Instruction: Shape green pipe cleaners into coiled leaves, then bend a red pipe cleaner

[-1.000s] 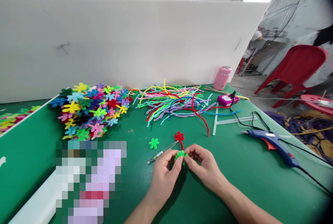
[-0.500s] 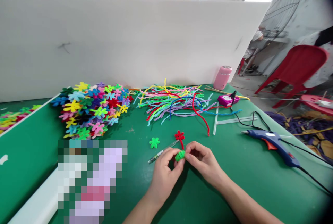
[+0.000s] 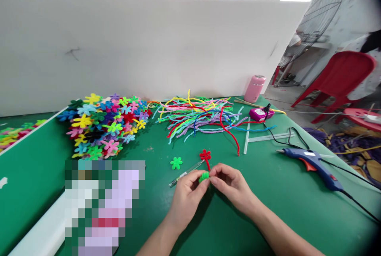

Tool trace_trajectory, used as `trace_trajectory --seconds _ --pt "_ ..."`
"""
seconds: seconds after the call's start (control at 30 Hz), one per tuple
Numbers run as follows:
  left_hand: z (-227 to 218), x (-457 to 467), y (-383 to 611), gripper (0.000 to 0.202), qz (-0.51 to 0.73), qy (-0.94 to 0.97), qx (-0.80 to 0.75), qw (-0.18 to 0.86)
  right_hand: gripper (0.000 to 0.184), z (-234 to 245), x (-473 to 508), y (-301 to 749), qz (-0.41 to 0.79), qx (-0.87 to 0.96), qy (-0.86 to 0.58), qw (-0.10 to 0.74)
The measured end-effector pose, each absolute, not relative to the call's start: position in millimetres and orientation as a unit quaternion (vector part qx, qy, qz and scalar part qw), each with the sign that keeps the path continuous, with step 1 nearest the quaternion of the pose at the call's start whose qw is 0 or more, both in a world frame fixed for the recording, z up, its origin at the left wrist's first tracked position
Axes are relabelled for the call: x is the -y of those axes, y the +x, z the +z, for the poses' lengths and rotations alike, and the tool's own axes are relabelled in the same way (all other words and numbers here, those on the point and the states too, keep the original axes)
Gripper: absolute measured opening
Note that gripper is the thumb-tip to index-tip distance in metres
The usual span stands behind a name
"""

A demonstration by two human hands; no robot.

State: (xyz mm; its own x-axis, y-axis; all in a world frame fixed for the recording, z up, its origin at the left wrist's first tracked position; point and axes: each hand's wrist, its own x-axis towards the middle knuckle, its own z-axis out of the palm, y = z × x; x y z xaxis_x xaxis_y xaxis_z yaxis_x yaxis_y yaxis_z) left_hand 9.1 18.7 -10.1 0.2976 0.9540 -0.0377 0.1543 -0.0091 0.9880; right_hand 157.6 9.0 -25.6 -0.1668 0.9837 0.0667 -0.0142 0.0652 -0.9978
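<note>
"Green fuzzy coil [image 3: 204, 176], bunched tight, sits at the fingertips of two bare hands above a green worktable [image 3: 160, 216]. Who has hold of it?"

"The left hand [image 3: 187, 198] pinches it between thumb and curled forefinger. The right hand [image 3: 230, 184] meets it at the right edge, thumb and forefinger appearing to nip its end; the fingers hide the exact contact."

"How does such a piece handle?"

"Feather-light, by the look of it: soft pile, probably over a thin wire that bends easily and keeps its bend. It is unlikely to slip or break, but a hard squeeze could flatten the loops."

"And the best grip?"

"Lightly, by the sides with the fingertips of one hand, leaving the other to take the end."

"What lies close by?"

"A red flower [image 3: 205, 155] lies just beyond the hands, its red stem running down towards the fingers; whether they touch it cannot be told. A green flower [image 3: 176, 163] and a slim pen [image 3: 181, 177] lie to the left."

"Farther out?"

"A heap of multicoloured flowers [image 3: 110, 125] at far left, a tangle of loose fuzzy stems [image 3: 196, 119] at the back, and a blue glue gun [image 3: 312, 165] resting at right."
</note>
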Motion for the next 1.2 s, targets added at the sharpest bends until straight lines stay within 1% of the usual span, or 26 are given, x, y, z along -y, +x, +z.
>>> trace_trajectory --seconds 0.13,0.27,0.43,0.6,0.7,0.9,1.2 --pt "-12.1 -18.1 10.5 0.022 0.373 0.557 -0.463 0.580 0.009 -23.0 -8.7 157.7 0.473 0.599 -0.456 0.458" --pt "-15.2 -17.8 11.6 0.021 0.371 0.558 -0.462 0.581 0.006 -21.9 -8.6 156.7 0.428 0.629 -0.466 0.452" --pt "-14.4 -17.2 11.5 0.021 0.372 0.587 -0.468 0.546 0.007 -25.7 -8.4 155.3 0.419 0.619 -0.479 0.461" --pt "-13.9 -16.4 10.2 0.019 0.376 0.660 -0.464 0.456 0.008 -28.6 -6.9 153.1 0.368 0.632 -0.496 0.468" --pt "-14.5 -16.0 9.8 0.019 0.381 0.683 -0.458 0.423 0.008 -28.5 -5.3 151.7 0.351 0.634 -0.515 0.458" --pt "-15.5 -15.8 9.9 0.017 0.382 0.696 -0.451 0.408 0.006 -26.5 -4.3 150.7 0.346 0.633 -0.525 0.452" --pt "-19.3 -13.0 12.2 0.015 0.392 0.677 -0.462 0.419 0.006 -25.9 -2.7 147.7 0.328 0.631 -0.534 0.457"
